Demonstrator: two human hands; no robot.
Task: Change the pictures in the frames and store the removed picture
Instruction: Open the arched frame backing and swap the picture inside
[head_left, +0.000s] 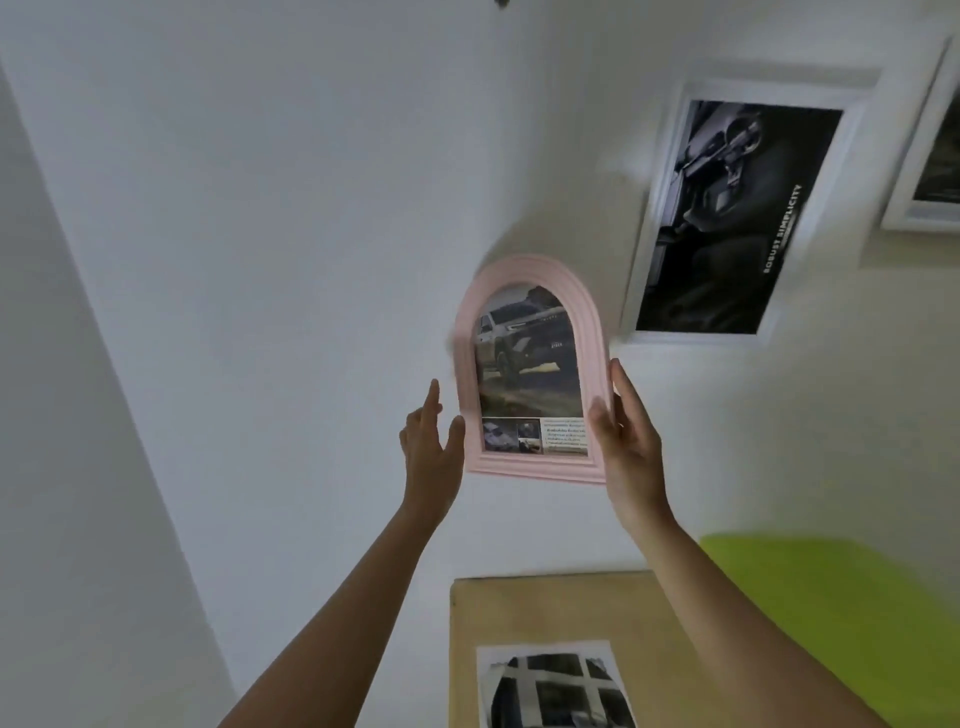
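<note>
A pink arched frame (535, 467) holding a picture of a pickup truck (524, 358) is up against the white wall, slightly blurred. My right hand (623, 441) grips its right edge, thumb on the front. My left hand (434, 447) is open beside the frame's lower left edge, thumb touching or nearly touching it. Below, a loose black-and-white picture (550, 686) lies on a tan box (571, 608).
A white rectangular frame (649, 249) with a dark poster hangs on the wall to the upper right. Another white frame (919, 208) shows at the right edge. A lime-green surface (841, 613) lies right of the tan box.
</note>
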